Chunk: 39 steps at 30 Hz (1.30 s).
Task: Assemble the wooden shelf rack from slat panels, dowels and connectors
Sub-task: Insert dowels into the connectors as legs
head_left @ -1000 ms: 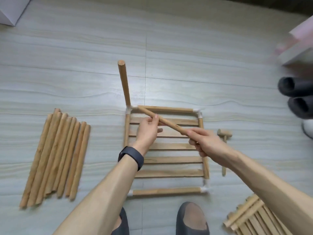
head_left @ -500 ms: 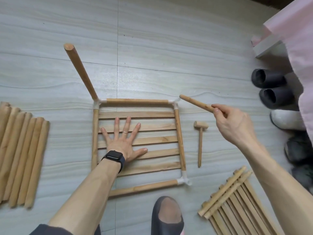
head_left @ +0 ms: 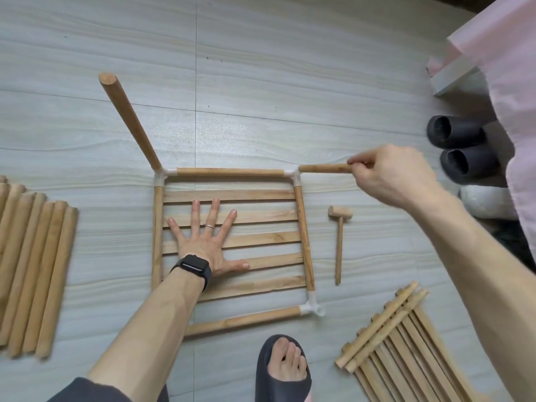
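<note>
Our hands split the work: the left hand point(head_left: 207, 245) lies flat with its fingers spread on the slat panel point(head_left: 232, 195), pinning it to the floor point(head_left: 261, 82). The right hand point(head_left: 397, 175) grips one end of a loose dowel point(head_left: 324, 168) in curled fingers. The free tip of that dowel meets the white connector point(head_left: 293, 174) at the panel's far right corner, though we cannot tell whether it has entered a socket. The dowel lies low and points away to the right, while the standing dowel point(head_left: 130, 120) at the far left corner rises from its own connector. We judge the step in hand to be seating this second post. To do it well, we should swing the held end up until the dowel lines up with the open socket, then push straight along its length, perhaps with a slight twist. Forcing it at an angle could pry the plastic corner off the frame rails. The flat hand might help more if it slid nearer that corner, since the push will try to lift or shift the panel. If the fit is tight, the mallet point(head_left: 338, 242) lies just right of the frame, within reach for a few taps on the dowel's top. More dowels point(head_left: 32, 271) wait on the left, and a second panel point(head_left: 400, 343) at the lower right.
</note>
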Tool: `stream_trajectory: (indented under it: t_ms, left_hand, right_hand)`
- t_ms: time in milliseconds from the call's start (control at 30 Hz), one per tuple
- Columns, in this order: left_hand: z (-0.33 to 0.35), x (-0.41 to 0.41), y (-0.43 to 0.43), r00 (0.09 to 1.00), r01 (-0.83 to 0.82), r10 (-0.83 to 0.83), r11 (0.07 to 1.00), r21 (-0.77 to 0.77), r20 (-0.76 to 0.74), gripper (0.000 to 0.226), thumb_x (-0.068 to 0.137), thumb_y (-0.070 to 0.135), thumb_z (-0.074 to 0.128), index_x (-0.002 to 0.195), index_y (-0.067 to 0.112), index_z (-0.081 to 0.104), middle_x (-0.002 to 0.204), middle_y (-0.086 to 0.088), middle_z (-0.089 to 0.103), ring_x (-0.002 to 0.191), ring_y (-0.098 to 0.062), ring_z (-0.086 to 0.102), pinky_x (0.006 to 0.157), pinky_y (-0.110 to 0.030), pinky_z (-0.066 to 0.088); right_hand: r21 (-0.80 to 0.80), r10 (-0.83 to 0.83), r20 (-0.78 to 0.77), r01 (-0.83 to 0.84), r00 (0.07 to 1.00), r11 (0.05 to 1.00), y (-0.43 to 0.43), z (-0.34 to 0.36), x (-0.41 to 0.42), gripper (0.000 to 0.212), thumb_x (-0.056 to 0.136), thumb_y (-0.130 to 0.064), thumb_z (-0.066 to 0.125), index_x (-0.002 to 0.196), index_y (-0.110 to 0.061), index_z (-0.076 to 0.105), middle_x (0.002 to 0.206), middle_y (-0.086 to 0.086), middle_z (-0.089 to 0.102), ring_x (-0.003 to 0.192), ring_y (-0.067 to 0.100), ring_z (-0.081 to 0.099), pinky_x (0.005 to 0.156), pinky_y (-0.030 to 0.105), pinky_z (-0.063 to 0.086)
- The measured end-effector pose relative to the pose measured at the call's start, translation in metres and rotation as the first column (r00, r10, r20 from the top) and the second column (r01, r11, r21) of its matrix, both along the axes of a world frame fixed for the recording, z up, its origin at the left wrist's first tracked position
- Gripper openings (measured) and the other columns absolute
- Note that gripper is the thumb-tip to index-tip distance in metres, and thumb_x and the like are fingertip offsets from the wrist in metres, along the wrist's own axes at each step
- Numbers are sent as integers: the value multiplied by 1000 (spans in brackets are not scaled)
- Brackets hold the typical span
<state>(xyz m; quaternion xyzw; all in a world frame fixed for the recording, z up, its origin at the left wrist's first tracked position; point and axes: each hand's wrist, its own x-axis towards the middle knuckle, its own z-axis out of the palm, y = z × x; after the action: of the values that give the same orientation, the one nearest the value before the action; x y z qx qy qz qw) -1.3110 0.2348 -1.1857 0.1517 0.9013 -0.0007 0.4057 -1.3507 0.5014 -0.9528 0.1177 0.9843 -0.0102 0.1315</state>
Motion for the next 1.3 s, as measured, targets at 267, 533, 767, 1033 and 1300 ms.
stream_trajectory:
  t_ms: [267, 533, 767, 1033, 1300]
  left_hand:
    - [5, -1, 1, 1000, 6, -5, 1000, -30, 21, 125, 50, 109, 20, 134, 45, -48, 134, 2, -66, 125, -43, -58, 99, -86, -11]
    - [8, -2, 1, 999, 11, -10, 1000, -25, 33, 125, 50, 109, 17, 136, 44, -46, 134, 2, -66, 127, -43, -56, 99, -86, -11]
    - [9, -1, 2, 999, 18, -17, 1000, -25, 33, 125, 51, 108, 17, 138, 44, -46, 137, 1, -64, 129, -44, -54, 100, -85, -9]
    - [10, 0, 2, 999, 14, -14, 1000, -11, 34, 125, 56, 106, 25, 140, 44, -44, 140, 2, -61, 130, -43, -53, 101, -85, -9]
    - [3, -1, 2, 1000, 10, -9, 1000, 28, -29, 125, 59, 105, 30, 142, 45, -41, 143, 2, -60, 131, -42, -52, 99, -86, -12]
  right_hand:
    - [11, -88, 276, 88, 957, 996, 1, 11, -102, 31, 76, -22, 55, 96, -18, 78, 78, 5, 72, 61, 28, 61, 74, 39, 59]
    - [-8, -74, 290, 80, 954, 997, -14, 6, -114, 17, 88, -17, 56, 79, -7, 66, 72, 7, 57, 55, 25, 51, 53, 28, 43]
    - [-23, -123, 290, 135, 949, 991, -12, 11, -106, 13, 89, -14, 55, 79, -8, 61, 66, 3, 49, 51, 21, 41, 50, 26, 34]
    - [168, -27, 287, -23, 957, 986, -27, 9, -102, 18, 88, -17, 55, 78, -6, 64, 72, 9, 59, 58, 27, 55, 52, 29, 39]
    - [401, 289, -170, -202, 942, 894, -31, -33, -41, 40, 89, -37, 60, 122, -16, 63, 149, 15, 42, 145, 37, 22, 109, 51, 22]
